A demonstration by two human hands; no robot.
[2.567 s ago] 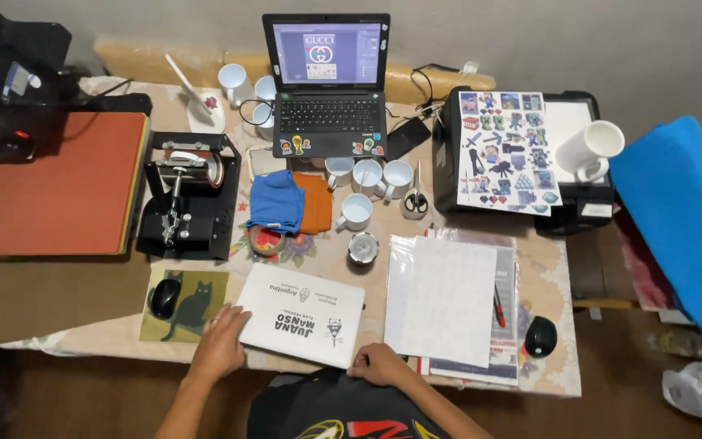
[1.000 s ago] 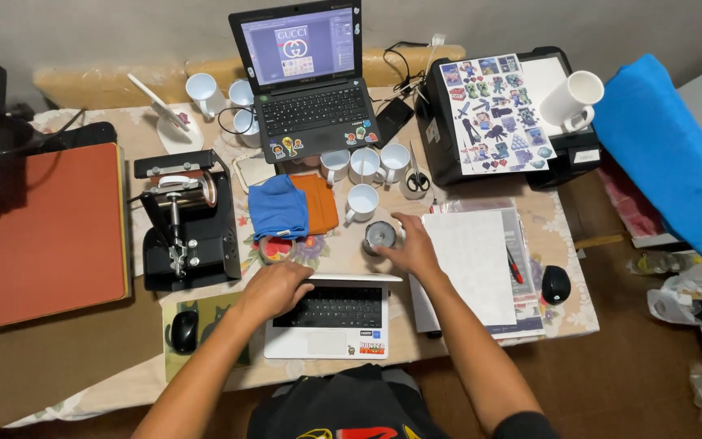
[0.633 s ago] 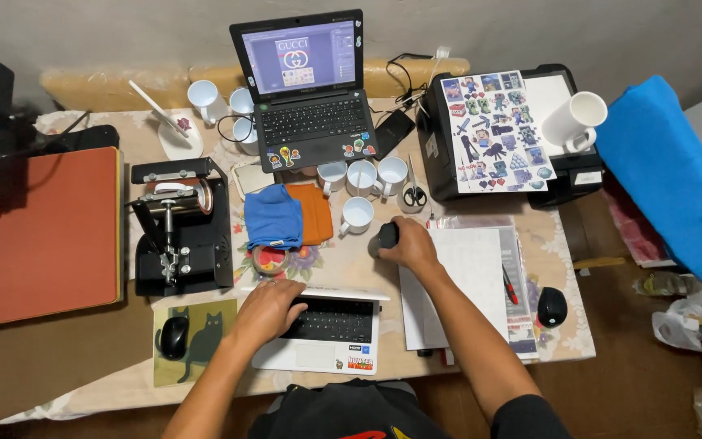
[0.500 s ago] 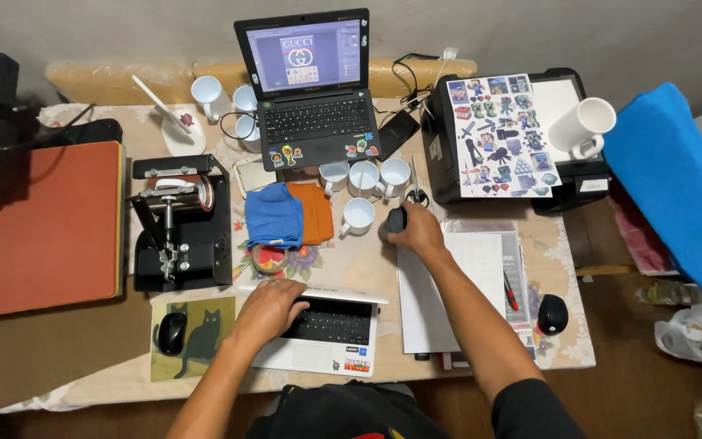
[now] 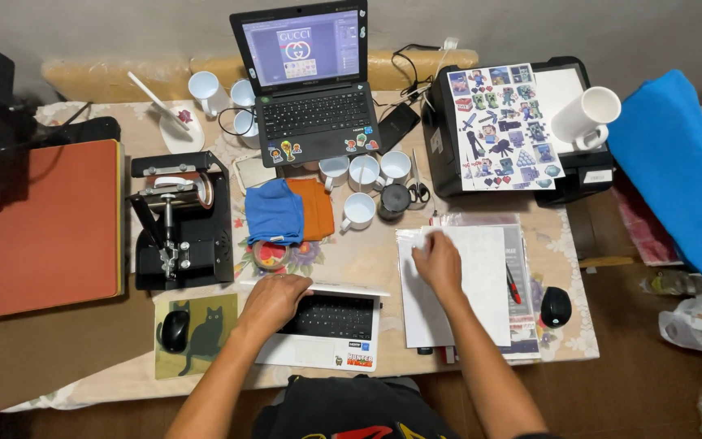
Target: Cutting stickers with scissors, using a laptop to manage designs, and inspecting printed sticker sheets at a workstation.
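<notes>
White laptop (image 5: 327,321) | left hand (image 5: 274,297) on keys | right hand (image 5: 439,262) on paper stack (image 5: 481,276)

You get even, soft overhead light — shadows beneath the white ceramic mugs (image 5: 359,210) stay short and faint. The open black laptop's glowing screen (image 5: 302,45) is the brightest spot. Focus holds sharp mid-frame; corners darken, and table edges bow slightly — wide-lens distortion.

Left hand (image 5: 272,297) flat, palm down; right hand (image 5: 439,261) forward, fingers curled.
</notes>
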